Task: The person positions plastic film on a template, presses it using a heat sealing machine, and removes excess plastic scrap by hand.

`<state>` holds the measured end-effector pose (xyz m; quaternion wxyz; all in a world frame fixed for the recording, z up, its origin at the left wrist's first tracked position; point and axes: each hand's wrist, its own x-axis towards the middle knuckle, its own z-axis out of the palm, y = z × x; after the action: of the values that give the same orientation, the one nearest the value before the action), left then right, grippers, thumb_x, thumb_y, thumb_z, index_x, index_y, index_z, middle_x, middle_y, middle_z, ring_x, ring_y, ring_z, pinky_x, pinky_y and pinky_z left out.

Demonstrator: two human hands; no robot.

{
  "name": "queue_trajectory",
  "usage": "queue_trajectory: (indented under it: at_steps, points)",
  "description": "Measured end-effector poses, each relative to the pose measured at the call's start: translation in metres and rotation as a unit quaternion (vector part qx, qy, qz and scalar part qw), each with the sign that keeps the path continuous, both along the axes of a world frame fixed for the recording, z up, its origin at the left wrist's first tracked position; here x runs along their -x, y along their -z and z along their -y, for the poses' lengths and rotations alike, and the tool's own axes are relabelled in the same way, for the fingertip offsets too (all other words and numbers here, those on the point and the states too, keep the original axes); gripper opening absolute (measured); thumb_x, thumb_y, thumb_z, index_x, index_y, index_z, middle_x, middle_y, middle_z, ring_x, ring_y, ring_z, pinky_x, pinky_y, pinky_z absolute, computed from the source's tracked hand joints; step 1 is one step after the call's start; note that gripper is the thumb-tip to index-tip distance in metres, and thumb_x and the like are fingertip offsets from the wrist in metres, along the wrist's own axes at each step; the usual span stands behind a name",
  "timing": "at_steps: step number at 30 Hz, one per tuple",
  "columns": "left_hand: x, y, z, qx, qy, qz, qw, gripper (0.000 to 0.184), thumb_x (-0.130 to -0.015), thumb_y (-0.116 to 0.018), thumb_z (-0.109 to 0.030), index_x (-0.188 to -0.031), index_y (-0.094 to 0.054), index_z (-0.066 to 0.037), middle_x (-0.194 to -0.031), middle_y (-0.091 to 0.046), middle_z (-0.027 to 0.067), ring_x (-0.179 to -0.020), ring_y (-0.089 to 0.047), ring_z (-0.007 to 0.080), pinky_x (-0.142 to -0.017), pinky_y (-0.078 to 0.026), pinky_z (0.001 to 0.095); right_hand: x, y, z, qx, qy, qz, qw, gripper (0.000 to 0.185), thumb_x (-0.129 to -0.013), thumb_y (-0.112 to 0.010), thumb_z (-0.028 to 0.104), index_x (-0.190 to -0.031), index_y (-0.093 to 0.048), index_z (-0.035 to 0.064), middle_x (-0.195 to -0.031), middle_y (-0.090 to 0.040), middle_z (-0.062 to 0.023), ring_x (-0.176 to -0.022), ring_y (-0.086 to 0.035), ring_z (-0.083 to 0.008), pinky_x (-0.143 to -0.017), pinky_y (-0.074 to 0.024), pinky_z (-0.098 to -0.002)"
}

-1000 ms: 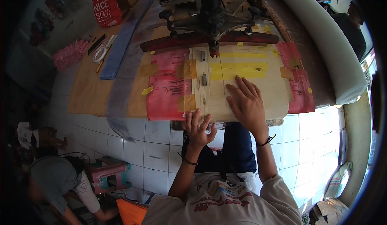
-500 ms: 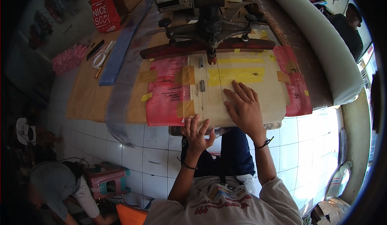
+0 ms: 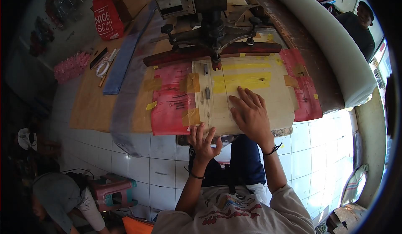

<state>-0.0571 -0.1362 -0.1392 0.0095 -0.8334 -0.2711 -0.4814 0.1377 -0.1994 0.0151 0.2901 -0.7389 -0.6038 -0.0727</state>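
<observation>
My right hand (image 3: pixel 251 113) lies on the cream-coloured board (image 3: pixel 276 104), fingers stretched out, just below yellow tape strips (image 3: pixel 238 81). At the board's front left edge is my left hand (image 3: pixel 204 144), its fingers spread and their tips touching the edge. Two small grey metal blocks (image 3: pixel 207 93) sit on the board's left side. Red sheets (image 3: pixel 173 108) flank the board, held with brown and yellow tape. Just beyond my hands stands a press machine (image 3: pixel 213 37) with a dark red crossbar (image 3: pixel 176 57) above the board's far end.
Left on the brown-covered table are a white tape roll (image 3: pixel 102 69), a blue strip (image 3: pixel 119 72) and a red bag (image 3: pixel 108 18). A thick white roll (image 3: pixel 335 54) runs along the right. One person (image 3: pixel 63 196) bends at lower left; another person (image 3: pixel 356 31) is at far right.
The camera view has shifted slightly, so the table and machine appear a little displaced. Both hands keep nearly the same places on the board.
</observation>
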Motion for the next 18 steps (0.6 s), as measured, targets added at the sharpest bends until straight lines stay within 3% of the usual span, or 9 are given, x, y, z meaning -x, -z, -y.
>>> queue_trajectory:
  at_steps: [11, 14, 17, 18]
  points:
    - [0.0, -0.003, -0.002, -0.002, -0.001, -0.005, 1.0, 0.063, -0.088, -0.07, -0.034, -0.148, -0.053, -0.021, -0.16, -0.039, 0.0182, -0.154, -0.02, 0.0427, -0.122, -0.014, 0.0597, 0.0, 0.002, 0.0, -0.009, 0.0, 0.005, 1.0, 0.034, -0.099, -0.06, 0.024, -0.13, -0.067, 0.0107, -0.148, -0.057, -0.0197, -0.138, -0.05, -0.0382, -0.117, -0.0341, -0.0519]
    - [0.003, -0.005, 0.001, 0.012, 0.005, -0.01, 1.0, 0.061, -0.09, -0.068, -0.034, -0.148, -0.053, -0.02, -0.159, -0.04, 0.0183, -0.154, -0.023, 0.042, -0.123, -0.012, 0.0597, 0.007, -0.004, 0.001, -0.088, 0.014, -0.058, 0.994, 0.03, -0.103, -0.055, 0.022, -0.125, -0.066, 0.0052, -0.143, -0.06, -0.0196, -0.132, -0.054, -0.0386, -0.115, -0.0348, -0.0515]
    - [0.007, -0.009, 0.002, 0.003, 0.018, 0.004, 1.0, 0.06, -0.092, -0.065, -0.037, -0.148, -0.053, -0.02, -0.159, -0.042, 0.018, -0.152, -0.027, 0.0403, -0.122, -0.011, 0.0589, -0.002, 0.007, 0.015, -0.189, -0.044, -0.167, 0.967, 0.027, -0.105, -0.051, 0.019, -0.118, -0.066, 0.0014, -0.136, -0.064, -0.019, -0.126, -0.058, -0.0383, -0.114, -0.0356, -0.0504]
    - [0.008, -0.011, 0.0, -0.005, 0.022, 0.011, 1.0, 0.06, -0.092, -0.065, -0.038, -0.149, -0.052, -0.019, -0.158, -0.043, 0.0179, -0.152, -0.029, 0.0396, -0.122, -0.012, 0.0585, -0.003, 0.012, 0.023, -0.22, -0.046, -0.19, 0.956, 0.023, -0.103, -0.054, 0.019, -0.114, -0.066, 0.0026, -0.132, -0.066, -0.0172, -0.123, -0.06, -0.037, -0.117, -0.0325, -0.0511]
